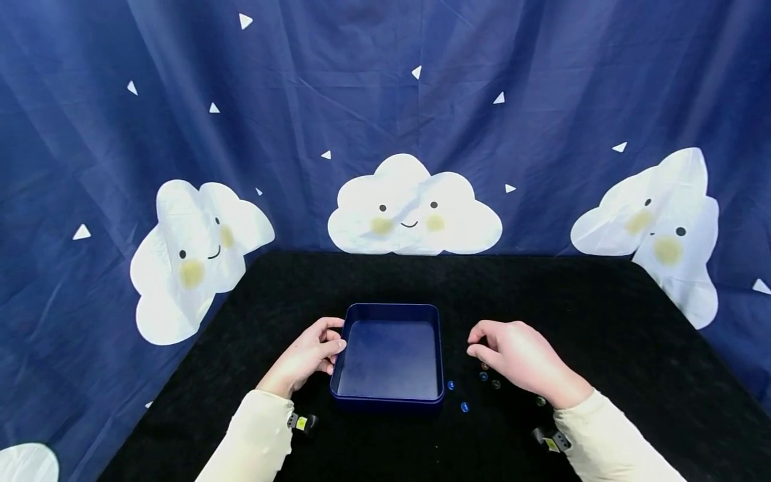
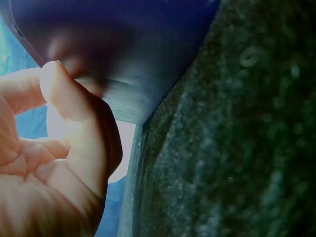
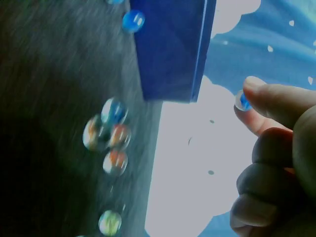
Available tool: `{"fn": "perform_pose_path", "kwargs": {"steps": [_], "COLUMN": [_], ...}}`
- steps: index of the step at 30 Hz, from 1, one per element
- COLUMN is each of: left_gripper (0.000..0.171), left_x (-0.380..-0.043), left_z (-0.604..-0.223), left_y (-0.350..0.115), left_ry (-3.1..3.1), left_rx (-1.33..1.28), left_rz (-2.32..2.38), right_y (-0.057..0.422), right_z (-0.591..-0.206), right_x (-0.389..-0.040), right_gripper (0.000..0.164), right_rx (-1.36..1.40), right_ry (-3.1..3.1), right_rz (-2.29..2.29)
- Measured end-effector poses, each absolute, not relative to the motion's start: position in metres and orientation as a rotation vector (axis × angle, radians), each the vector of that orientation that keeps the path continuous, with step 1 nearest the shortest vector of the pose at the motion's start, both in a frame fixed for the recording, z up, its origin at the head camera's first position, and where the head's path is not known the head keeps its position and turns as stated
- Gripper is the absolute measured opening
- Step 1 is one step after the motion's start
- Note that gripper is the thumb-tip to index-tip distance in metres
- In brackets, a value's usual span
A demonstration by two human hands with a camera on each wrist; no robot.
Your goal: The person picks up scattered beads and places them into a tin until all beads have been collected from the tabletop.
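Smiling clouds point(image 1: 415, 204) back the worktop point(image 1: 512, 288). Left fingers point(image 1: 330, 348) hold the blue tray point(image 1: 388, 361) at nine o'clock. Right fingers point(image 3: 256, 121), at its three o'clock, pinch a clear-and-blue marble point(image 3: 241, 101), likely light, hard, slippery: squeeze its middle.

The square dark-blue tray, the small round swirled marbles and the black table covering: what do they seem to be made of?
Square dark-blue tray: plastic or painted metal, satin; smooth, softly reflective floor. Round marbles: probably glass, glossy; see-through, with coloured swirls and bright highlights. Black table covering: likely velvety fabric, matte; looks fuzzy.
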State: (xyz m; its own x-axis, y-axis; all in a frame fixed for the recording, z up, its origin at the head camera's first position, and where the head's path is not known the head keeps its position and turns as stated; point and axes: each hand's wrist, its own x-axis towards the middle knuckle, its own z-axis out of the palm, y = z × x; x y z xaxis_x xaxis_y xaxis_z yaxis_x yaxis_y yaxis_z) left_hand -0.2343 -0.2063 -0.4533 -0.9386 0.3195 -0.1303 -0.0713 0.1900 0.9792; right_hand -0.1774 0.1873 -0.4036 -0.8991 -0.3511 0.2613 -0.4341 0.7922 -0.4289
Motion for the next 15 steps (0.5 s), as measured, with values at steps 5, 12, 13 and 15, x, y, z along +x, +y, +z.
{"fn": "perform_pose_path", "kwargs": {"steps": [5,12,13,15], "left_gripper": [0.049,0.049,0.048,0.048], "left_x": [-0.234,-0.234,-0.234,-0.233], "left_z": [-0.453,-0.452,-0.452,-0.452], "left_y": [-0.205,-0.205,-0.205,-0.204], "left_ry": [2.171,2.179,2.18,2.178], "left_rx": [0.23,0.232,0.233,0.231], "left_rz": [1.806,1.797,1.797,1.8], "right_y": [0.172,0.156,0.153,0.15], "right_z": [-0.401,-0.403,-0.403,-0.403], "right_x": [-0.177,-0.175,-0.175,-0.175], "right_gripper": [0.013,0.014,0.015,0.017], "right_rx": [0.673,0.774,0.783,0.804], "right_ry": [-2.781,-2.74,-2.741,-2.743], "right_rz": [0.724,0.703,0.7,0.702]}}
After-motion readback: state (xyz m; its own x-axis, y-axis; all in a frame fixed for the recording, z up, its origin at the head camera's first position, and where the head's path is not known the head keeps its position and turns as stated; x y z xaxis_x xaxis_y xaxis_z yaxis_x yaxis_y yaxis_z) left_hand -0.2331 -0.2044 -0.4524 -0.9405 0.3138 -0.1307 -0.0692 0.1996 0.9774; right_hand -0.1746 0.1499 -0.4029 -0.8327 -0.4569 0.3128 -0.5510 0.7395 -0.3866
